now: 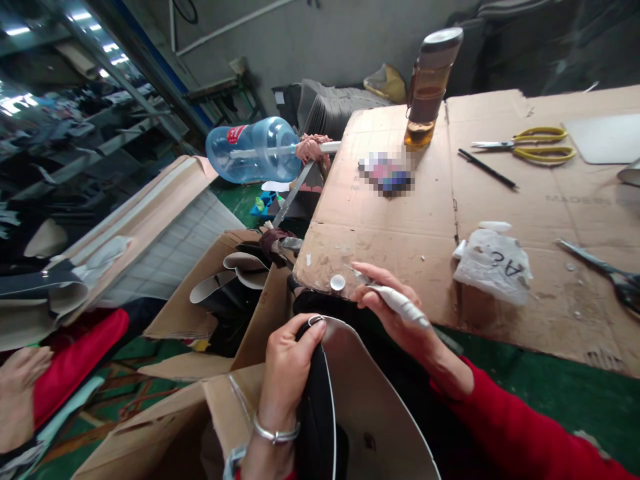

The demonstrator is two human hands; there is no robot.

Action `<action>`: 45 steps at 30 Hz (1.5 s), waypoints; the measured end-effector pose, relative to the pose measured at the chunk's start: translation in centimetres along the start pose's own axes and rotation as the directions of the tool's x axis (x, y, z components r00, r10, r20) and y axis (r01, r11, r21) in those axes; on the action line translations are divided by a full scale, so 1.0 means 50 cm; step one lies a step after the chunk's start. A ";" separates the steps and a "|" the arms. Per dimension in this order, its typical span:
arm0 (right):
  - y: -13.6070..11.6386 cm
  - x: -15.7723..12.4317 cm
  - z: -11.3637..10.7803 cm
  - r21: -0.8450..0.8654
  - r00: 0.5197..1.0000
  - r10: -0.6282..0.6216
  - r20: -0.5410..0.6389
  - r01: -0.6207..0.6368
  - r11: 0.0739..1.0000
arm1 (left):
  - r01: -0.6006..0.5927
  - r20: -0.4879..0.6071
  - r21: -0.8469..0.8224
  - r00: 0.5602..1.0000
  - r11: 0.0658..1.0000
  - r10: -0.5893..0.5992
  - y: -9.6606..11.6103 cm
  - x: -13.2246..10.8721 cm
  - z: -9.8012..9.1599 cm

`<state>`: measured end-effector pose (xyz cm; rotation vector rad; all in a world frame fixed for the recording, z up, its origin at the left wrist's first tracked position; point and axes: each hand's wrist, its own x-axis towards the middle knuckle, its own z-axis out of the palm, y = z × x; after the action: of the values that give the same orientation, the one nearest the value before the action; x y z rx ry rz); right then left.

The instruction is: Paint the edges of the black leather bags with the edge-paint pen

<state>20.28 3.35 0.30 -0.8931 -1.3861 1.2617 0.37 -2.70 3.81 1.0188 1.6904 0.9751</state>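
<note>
My left hand (pixel 287 363) is closed on the top edge of a curved black and grey shoe-upper piece (pixel 360 393), which it holds upright in front of me. My right hand (pixel 387 300) grips a white pen-like tool (pixel 397 301), its tip pointing left toward a small round metal stud (pixel 337 283) at the near corner of the cardboard-covered table (pixel 400 220). The right sleeve is red. A silver bracelet sits on the left wrist.
On the cardboard lie yellow scissors (pixel 540 143), a black pen (pixel 486 168), a crumpled plastic bag (pixel 493 263), metal shears (pixel 605 270) and a bottle of amber liquid (pixel 429 87). Open cardboard boxes (pixel 235 293) of cut pieces stand left. Another person's hand (pixel 20 393) shows at lower left.
</note>
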 end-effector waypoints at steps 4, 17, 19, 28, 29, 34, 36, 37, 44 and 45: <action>0.003 0.045 -0.019 -0.169 0.998 -0.051 -0.026 0.046 0.984 | 0.080 0.063 -0.145 0.995 0.986 -0.072 -0.015 0.050 0.024; 0.044 0.045 0.007 -0.301 0.998 -0.007 -0.056 -0.011 0.954 | 0.241 0.240 -0.207 0.952 0.948 -0.189 -0.024 0.082 0.013; 0.044 0.045 0.008 -0.316 0.998 -0.022 -0.060 0.003 0.949 | 0.239 0.246 -0.214 0.952 0.947 -0.185 -0.023 0.083 0.015; 0.045 0.045 0.011 -0.435 0.992 -0.122 0.014 0.116 0.893 | 0.269 0.265 -0.224 0.942 0.937 -0.207 -0.026 0.102 0.018; 0.046 0.043 0.011 -0.445 0.991 -0.133 0.019 0.128 0.886 | 0.278 0.280 -0.226 0.937 0.934 -0.211 -0.024 0.103 0.017; 0.044 0.042 0.012 -0.430 0.993 -0.118 -0.009 0.103 0.897 | 0.255 0.277 -0.206 0.941 0.945 -0.194 -0.014 0.100 0.019; 0.041 0.043 0.012 -0.374 0.996 -0.078 -0.044 0.056 0.926 | 0.227 0.265 -0.178 0.948 0.957 -0.176 -0.011 0.098 0.022; 0.040 0.044 0.012 -0.342 0.995 -0.063 -0.077 0.033 0.939 | 0.217 0.264 -0.165 0.950 0.962 -0.168 -0.010 0.096 0.024; 0.033 0.043 -0.005 0.085 0.984 0.109 -0.144 -0.097 0.992 | 0.214 0.293 -0.151 0.942 0.965 -0.163 -0.005 0.095 0.030; 0.031 0.043 -0.008 0.131 0.985 0.125 -0.118 -0.109 0.985 | 0.220 0.303 -0.154 0.939 0.963 -0.166 -0.004 0.096 0.032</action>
<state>20.07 5.78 -0.80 -0.9626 -1.1574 1.3411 0.63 1.89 1.76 0.8098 1.4001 0.7962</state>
